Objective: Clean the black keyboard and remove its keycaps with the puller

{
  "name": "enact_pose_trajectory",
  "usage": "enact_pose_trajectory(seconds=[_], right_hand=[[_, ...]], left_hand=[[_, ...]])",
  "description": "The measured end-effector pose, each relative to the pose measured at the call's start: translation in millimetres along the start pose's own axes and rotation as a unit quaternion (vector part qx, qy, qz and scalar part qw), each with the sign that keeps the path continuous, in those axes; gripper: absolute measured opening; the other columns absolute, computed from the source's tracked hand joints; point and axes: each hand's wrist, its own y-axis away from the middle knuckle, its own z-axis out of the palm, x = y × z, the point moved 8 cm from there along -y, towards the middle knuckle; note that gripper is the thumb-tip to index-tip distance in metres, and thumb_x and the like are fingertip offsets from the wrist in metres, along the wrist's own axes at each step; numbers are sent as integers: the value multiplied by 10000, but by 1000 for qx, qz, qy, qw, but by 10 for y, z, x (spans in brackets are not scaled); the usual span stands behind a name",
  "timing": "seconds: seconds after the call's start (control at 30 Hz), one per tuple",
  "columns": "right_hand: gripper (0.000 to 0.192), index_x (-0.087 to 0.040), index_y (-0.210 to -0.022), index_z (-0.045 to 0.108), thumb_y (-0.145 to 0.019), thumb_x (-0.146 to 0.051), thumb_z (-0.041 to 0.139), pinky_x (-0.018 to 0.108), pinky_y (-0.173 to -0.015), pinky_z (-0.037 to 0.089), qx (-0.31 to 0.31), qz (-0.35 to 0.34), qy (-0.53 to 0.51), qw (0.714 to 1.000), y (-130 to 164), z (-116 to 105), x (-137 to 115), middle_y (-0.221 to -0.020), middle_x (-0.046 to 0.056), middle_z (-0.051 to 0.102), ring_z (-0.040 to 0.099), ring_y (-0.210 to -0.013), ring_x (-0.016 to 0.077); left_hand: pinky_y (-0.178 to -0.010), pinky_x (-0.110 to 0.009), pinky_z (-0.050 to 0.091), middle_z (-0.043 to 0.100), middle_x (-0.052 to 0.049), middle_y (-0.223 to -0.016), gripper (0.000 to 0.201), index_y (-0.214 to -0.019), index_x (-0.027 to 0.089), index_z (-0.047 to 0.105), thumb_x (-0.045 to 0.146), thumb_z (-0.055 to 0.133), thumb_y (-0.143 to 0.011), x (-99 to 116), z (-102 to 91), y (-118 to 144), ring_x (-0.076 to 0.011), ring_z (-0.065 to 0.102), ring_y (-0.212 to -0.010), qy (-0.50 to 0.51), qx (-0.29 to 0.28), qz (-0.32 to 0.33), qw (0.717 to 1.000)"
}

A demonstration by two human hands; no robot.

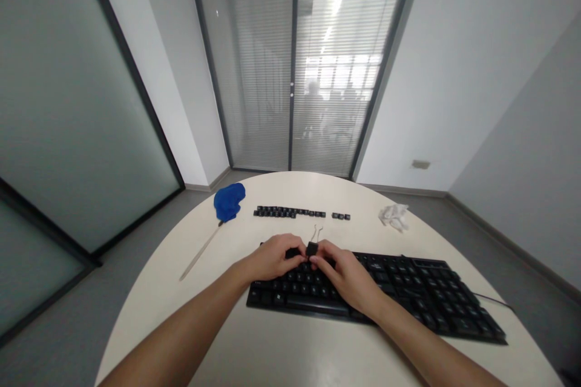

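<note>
A black keyboard point(313, 305) lies in front of me with its upper left rows under my hands. Between my fingertips stands a wire keycap puller point(311, 248), a small black block with two thin hooked metal prongs pointing up and away. My right hand point(345, 272) pinches it from the right. The curled fingers of my left hand point(276, 257) close in on its left side, just above the keys. Farther back, several loose black keycaps point(276, 211) sit in rows, with a short group of 3 keycaps point(341, 216) to their right.
A blue cloth-like bundle on a pale stick point(200, 251) rests at the left of the round white table point(190, 326). Crumpled white tissue point(394, 216) lies at the back right. The keyboard's cable point(494, 300) runs off to the right.
</note>
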Motion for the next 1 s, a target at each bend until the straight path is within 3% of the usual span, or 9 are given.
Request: enact_pose_trajectory(seconds=[0.57,0.83,1.0], right_hand=[[193,-215,-839,536,-966,-355,494,267,-699,407,23,17,16,999,9,-12,51,-783,-3,631,568,-740,173],[216,-227,-802,494,-965,-366,468,271,-615,373,17,21,33,999,12,-7,62,-699,-8,640,564,-638,173],[236,-237,-823,448,-959,-429,472,279,-631,402,75,44,-10,996,-3,-106,197,-737,2,689,607,-665,187]], left_hand=[[-891,-280,473,714,-36,-957,117,-901,181,684,166,590,-833,23,2,-24,-170,645,-916,42,-29,21,998],[-908,-317,453,686,-41,-992,194,-901,189,657,248,767,-752,-46,49,-11,-197,617,-973,41,-51,10,998],[-854,-333,490,700,-36,-922,347,-1039,179,528,227,751,-778,-107,105,3,-181,661,-895,163,-61,-48,984]])
